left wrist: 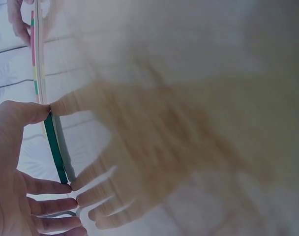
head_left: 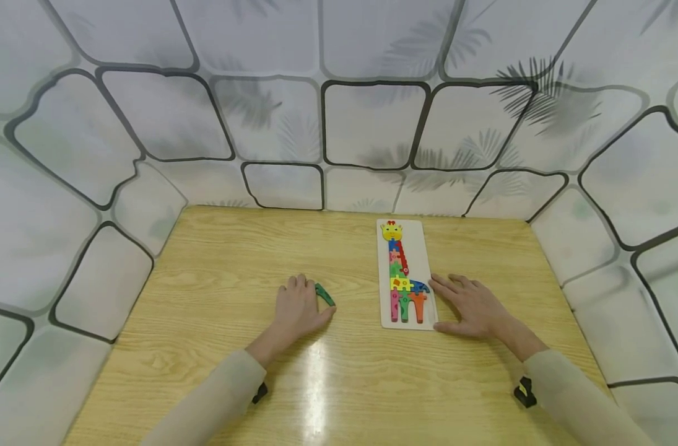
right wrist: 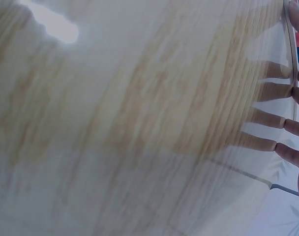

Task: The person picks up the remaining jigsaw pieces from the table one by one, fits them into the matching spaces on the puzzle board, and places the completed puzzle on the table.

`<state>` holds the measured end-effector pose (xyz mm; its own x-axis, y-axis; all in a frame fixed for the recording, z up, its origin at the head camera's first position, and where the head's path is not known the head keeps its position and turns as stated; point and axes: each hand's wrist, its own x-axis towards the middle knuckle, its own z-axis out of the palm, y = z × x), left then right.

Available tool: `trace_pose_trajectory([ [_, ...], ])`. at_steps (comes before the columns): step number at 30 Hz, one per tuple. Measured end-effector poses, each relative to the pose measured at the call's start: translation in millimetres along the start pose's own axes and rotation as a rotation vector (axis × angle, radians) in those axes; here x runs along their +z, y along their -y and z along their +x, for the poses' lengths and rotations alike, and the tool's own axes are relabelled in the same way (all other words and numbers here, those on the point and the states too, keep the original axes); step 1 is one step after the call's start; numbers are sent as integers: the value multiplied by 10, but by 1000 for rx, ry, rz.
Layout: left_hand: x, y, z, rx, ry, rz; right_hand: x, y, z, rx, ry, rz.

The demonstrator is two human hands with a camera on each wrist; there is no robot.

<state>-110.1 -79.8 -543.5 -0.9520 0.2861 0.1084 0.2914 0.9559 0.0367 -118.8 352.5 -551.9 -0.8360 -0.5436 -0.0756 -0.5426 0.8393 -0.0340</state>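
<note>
A green curved puzzle piece [head_left: 324,294] lies on the table between the thumb and forefinger of my left hand [head_left: 299,306]. The left wrist view shows this green piece [left wrist: 55,147] with the thumb at one end and the forefinger at the other. Right of it lies a white puzzle board [head_left: 417,241] bearing a colourful giraffe puzzle [head_left: 404,285] with a yellow head. My right hand [head_left: 475,310] has its fingers spread, with thumb and fingertips touching the board's right edge. Only part of the right hand [right wrist: 298,123] appears in the right wrist view.
The glossy wooden table [head_left: 216,260] reflects the hands. White walls [head_left: 372,124] with dark stone outlines and leaf prints border its back and sides. A small black object [head_left: 525,392] is at the right cuff, another [head_left: 260,393] at the left cuff.
</note>
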Motion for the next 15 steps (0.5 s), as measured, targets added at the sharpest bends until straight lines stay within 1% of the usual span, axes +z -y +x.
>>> trace_pose_trajectory([
  [6,-46,-13,27,1,48,-36,-28,7,10,-1,7,-5],
  [15,-85,-92,50,33,81,-93,-33,16,14,1,12,8],
])
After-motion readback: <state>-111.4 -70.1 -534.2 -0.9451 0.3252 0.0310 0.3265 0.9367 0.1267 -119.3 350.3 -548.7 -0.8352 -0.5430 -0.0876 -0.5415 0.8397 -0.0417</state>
